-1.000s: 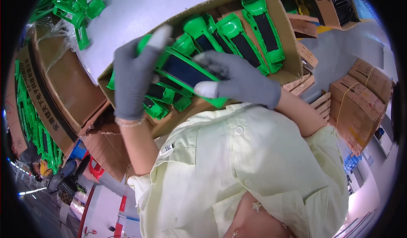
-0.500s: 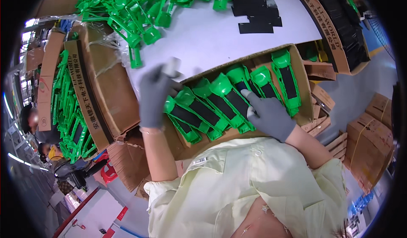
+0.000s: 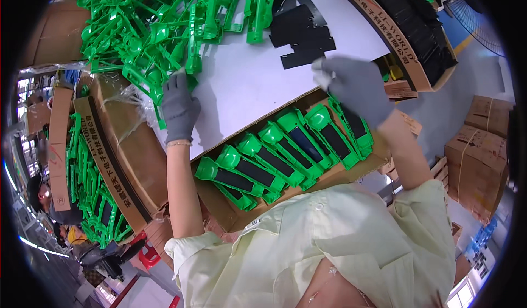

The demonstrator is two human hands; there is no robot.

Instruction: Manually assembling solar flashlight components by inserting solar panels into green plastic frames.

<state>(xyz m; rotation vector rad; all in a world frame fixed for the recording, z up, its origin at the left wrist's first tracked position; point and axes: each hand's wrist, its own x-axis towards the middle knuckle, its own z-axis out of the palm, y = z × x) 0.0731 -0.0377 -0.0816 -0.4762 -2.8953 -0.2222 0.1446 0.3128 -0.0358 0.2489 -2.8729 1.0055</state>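
Note:
My left hand [image 3: 180, 109], in a grey glove, lies at the near edge of a heap of green plastic housings [image 3: 159, 34] on the white tabletop. Its fingers reach forward over the housings at that edge; whether they grip one is not clear. My right hand [image 3: 357, 86], also gloved and smeared by motion, hovers near some flat black pieces [image 3: 302, 34] and above the far right corner of an open carton [image 3: 351, 173]. In this carton stands a slanted row of green housings with black inserts [image 3: 280, 162]. My right fingers are too blurred to show a hold.
To the left, a brown carton [image 3: 110, 160] adjoins more green housings [image 3: 90, 182]. At the upper right is a carton of black pieces [image 3: 406, 23]. Closed boxes [image 3: 475, 165] stand on the floor at the right. A person [image 3: 41, 193] is at the far left.
My right hand has left the housings in the near carton and risen toward the black pieces. My left hand has moved away from that carton to the green heap. The whole view has shifted.

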